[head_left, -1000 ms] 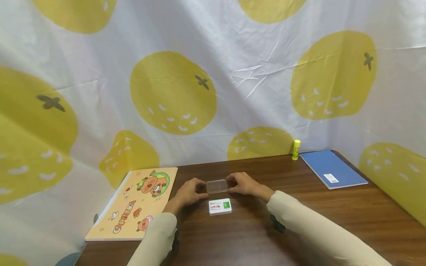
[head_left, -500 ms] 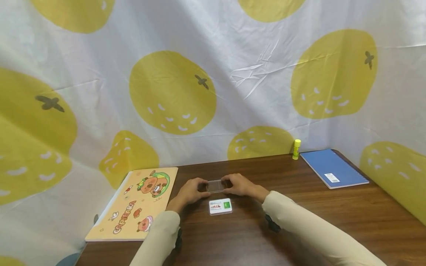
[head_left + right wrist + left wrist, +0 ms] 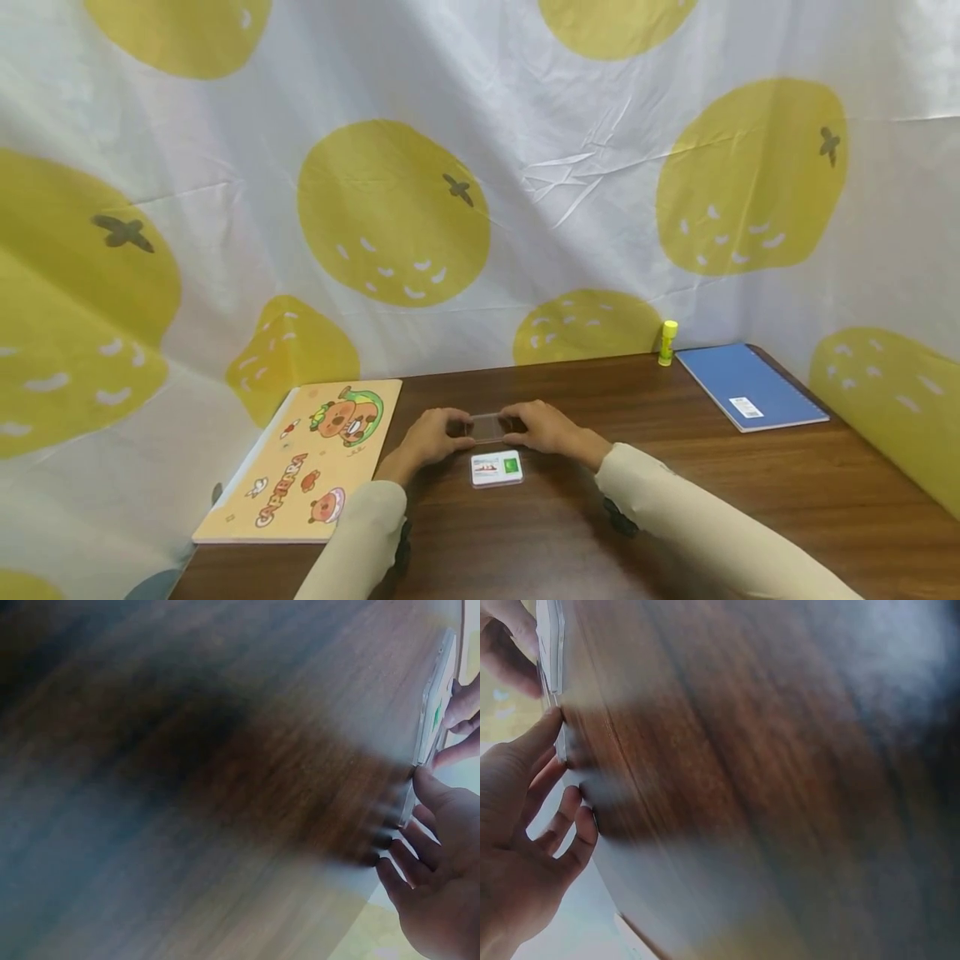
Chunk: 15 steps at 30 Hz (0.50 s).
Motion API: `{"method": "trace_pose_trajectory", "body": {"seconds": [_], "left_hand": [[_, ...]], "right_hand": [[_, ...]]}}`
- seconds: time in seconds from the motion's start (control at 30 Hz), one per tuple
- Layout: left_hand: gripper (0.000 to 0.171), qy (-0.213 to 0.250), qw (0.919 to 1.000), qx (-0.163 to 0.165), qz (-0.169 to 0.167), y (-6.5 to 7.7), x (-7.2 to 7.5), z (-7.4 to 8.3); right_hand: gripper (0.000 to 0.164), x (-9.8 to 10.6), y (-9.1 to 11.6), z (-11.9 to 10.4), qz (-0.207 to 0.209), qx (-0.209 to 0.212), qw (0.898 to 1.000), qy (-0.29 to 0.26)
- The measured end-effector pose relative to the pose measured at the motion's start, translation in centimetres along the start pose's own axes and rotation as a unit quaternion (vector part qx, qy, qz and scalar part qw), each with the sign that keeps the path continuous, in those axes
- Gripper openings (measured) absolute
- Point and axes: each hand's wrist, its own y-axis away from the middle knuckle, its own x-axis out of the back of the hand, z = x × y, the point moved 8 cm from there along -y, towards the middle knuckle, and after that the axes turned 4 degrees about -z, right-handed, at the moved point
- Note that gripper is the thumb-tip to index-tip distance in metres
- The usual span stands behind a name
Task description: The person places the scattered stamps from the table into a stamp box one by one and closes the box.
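Observation:
A clear, shallow rectangular plastic lid lies flat at the middle of the table. My left hand grips its left end between thumb and fingers, while the right hand grips the opposite end the same way. Just in front of it, toward me, lies a clear plastic case holding a white card with red print and a green square. In the left wrist view, the left thumb and fingers meet the lid's edge. The right wrist view shows the right thumb close to the case's edge.
A large cream capybara-print book lies on the left of the brown wooden table. At the back right stand a yellow-green glue stick and a flat blue notebook. A fruit-print curtain hangs behind.
The right hand has moved slightly left along the clear lid, covering more of its right end. The left hand stays at the left end. The card case has not moved.

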Motion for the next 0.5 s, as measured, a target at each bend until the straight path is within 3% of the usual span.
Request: {"method": "trace_pose_trajectory", "body": {"seconds": [0.23,0.5], "left_hand": [[0.039,-0.007,0.9999,-0.008,-0.002,0.23,-0.05,-0.21],[0.036,-0.003,0.9998,-0.017,0.001,0.45,0.42,0.21]], "right_hand": [[0.041,-0.33,0.11,-0.36,-0.004,0.027,1.000,-0.003],[0.042,0.11,0.49,-0.88,-0.001,0.032,0.999,0.010]]}}
